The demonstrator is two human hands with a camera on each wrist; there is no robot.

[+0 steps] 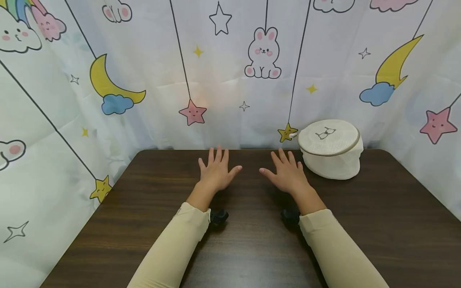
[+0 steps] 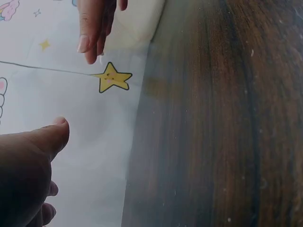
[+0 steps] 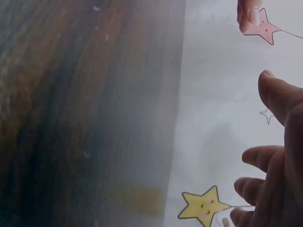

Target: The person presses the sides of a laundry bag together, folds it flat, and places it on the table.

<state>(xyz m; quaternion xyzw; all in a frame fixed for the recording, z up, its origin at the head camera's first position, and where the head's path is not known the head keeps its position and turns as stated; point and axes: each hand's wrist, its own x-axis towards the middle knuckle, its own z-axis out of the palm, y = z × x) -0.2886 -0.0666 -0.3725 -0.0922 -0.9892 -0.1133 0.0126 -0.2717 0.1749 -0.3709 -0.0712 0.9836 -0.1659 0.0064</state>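
Note:
My left hand (image 1: 216, 175) is held over the far part of the dark wooden table (image 1: 252, 248), fingers spread and straight, holding nothing. Opposite it, my right hand (image 1: 288, 175) is spread the same way, also with nothing in it. The two thumbs point toward each other with a gap between them. Nearest to the right hand is a cream mesh bag (image 1: 330, 166) with a round zipped lid, standing just to its right and apart from it. In the left wrist view, the left thumb (image 2: 54, 137) and part of the right hand (image 2: 92, 23) show.
Behind the table's far edge hangs a white curtain (image 1: 230, 84) printed with stars, moons, clouds and bunnies; it also runs along both sides. A black wrist camera (image 1: 219, 216) sits at the left cuff, and another black device (image 1: 290, 216) at the right cuff.

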